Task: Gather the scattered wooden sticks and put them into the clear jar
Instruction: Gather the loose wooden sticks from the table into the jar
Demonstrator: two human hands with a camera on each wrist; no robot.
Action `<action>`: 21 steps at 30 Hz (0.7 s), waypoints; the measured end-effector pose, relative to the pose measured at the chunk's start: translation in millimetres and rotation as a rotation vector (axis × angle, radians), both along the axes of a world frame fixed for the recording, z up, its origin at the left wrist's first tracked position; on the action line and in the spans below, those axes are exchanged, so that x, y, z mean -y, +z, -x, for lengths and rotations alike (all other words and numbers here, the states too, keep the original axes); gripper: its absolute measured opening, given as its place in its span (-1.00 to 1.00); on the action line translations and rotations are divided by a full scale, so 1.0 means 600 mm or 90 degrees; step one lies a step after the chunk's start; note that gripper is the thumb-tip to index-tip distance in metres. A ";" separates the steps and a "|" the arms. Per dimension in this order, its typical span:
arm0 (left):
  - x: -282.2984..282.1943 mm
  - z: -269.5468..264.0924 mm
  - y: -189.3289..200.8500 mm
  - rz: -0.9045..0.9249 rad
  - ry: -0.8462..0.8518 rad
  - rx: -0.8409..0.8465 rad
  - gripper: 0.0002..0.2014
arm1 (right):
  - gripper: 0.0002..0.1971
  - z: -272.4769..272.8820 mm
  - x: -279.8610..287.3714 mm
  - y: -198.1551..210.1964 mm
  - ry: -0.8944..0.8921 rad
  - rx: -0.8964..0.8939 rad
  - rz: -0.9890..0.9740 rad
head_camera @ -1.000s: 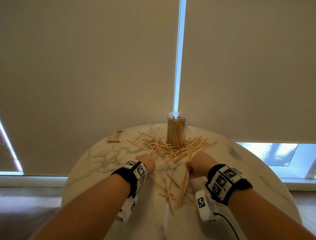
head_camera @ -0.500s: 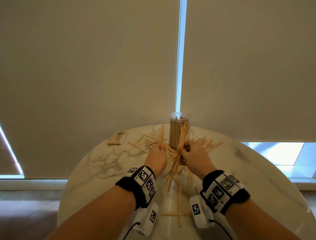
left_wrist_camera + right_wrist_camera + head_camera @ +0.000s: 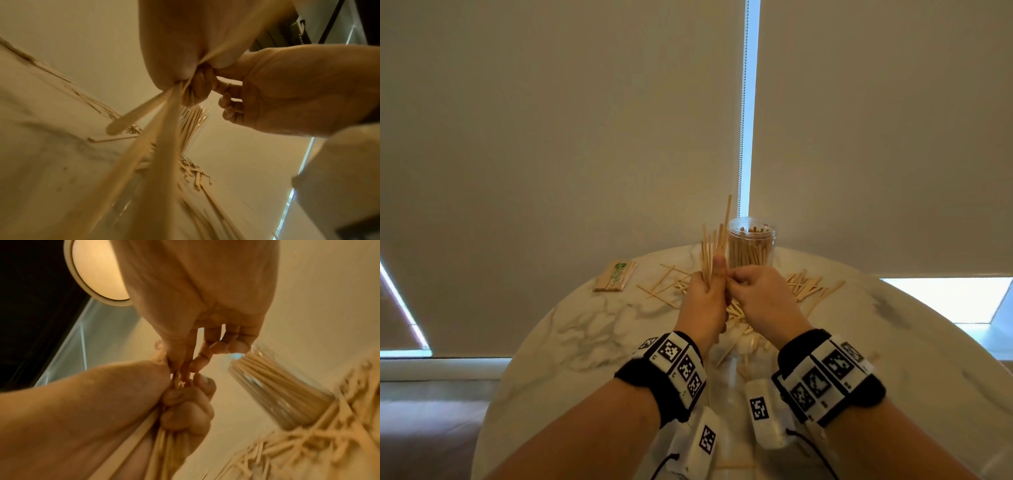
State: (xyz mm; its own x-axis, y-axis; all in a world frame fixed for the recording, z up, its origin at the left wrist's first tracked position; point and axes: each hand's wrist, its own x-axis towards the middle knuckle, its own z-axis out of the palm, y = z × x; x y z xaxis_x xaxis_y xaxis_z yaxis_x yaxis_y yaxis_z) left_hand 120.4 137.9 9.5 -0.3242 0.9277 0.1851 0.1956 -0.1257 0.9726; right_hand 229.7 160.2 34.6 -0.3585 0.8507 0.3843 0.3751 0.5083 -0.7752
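Mid-gather: left hand (image 3: pixel 703 301) clenched round upright stick bundle (image 3: pixel 714 246), right hand (image 3: pixel 758 294) pinching it; next, tips into jar (image 3: pixel 752 248).

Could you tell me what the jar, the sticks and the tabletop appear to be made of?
Jar: clear, probably plastic or glass; the sticks inside show through its wall.
Sticks: pale, matte, thin and flat, apparently bare wood.
Tabletop: glossy white with grey veining, marble or a marble-look surface.

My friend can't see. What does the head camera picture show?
A left hand grips a bundle of thin wooden sticks upright beside a clear jar of sticks, the right hand pinching at them. More lie scattered on the round marble table.
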 end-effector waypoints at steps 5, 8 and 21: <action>-0.005 0.001 0.000 -0.034 -0.038 0.044 -0.39 | -0.74 -0.004 -0.011 0.021 -0.029 0.217 -0.101; -0.003 0.001 0.001 -0.019 -0.085 0.140 -0.48 | -0.88 -0.019 -0.015 0.031 -0.039 0.174 -0.099; 0.012 -0.077 0.018 0.059 -0.300 0.076 -0.54 | -0.68 -0.077 -0.037 0.078 -0.050 -0.010 -0.127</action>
State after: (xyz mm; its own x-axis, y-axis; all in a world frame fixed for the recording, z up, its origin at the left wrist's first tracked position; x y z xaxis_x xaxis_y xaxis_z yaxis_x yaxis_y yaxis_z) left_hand 166.6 130.8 20.2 0.1206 0.9893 0.0819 0.0242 -0.0854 0.9961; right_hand 275.9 182.1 81.6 -0.2869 0.7818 0.5536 0.4078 0.6226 -0.6679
